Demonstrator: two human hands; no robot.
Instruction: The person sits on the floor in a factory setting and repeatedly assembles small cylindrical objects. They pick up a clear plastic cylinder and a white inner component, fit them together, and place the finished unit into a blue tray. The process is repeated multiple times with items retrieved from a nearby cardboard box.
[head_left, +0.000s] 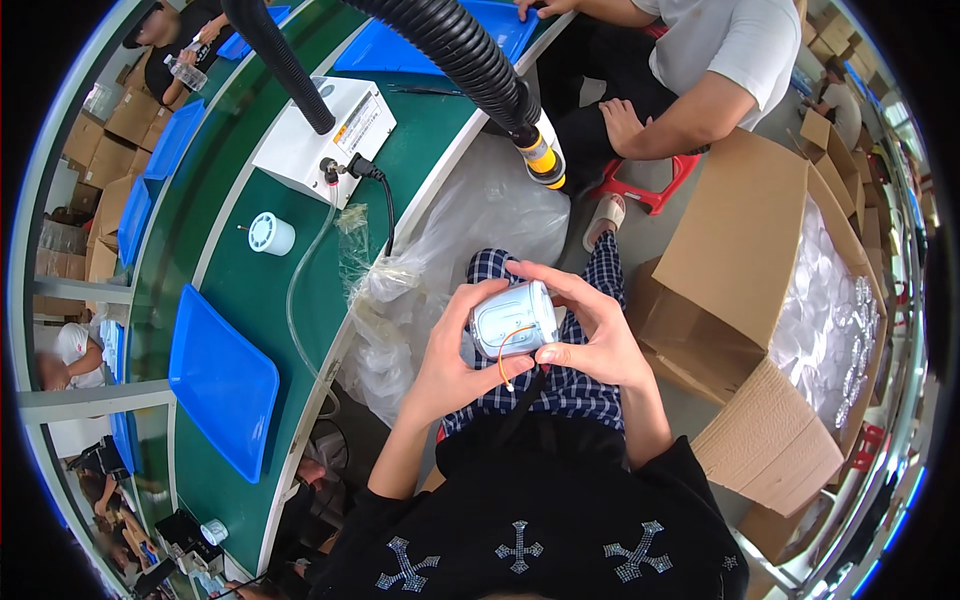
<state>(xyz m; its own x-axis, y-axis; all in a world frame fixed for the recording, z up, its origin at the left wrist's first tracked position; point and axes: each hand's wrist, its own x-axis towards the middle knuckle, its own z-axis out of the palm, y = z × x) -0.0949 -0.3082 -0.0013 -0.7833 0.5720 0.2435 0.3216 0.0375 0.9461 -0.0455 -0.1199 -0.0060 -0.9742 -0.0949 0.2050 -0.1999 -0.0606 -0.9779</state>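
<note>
A pale blue-white cylindrical housing [505, 318] lies tilted between my two hands above my lap. It looks glossy, with a raised rounded outline on its side. My left hand [447, 358] is wrapped round its left side, thumb below. On the other side, my right hand [608, 345] grips the end of the housing, with its index finger over the top and its thumb at the lower edge. A thin orange wire [502, 355] curves off the housing and ends in a small white connector beside my left thumb.
On the green table [235, 290] are a blue tray [225, 385], a white slotted cylinder [272, 234] and a white machine [330, 140]. A black hose [450, 45] hangs overhead. Clear plastic bags [490, 200] sag below the table edge. Right, a cardboard box [735, 240] holds clear plastic parts. Another person sits ahead.
</note>
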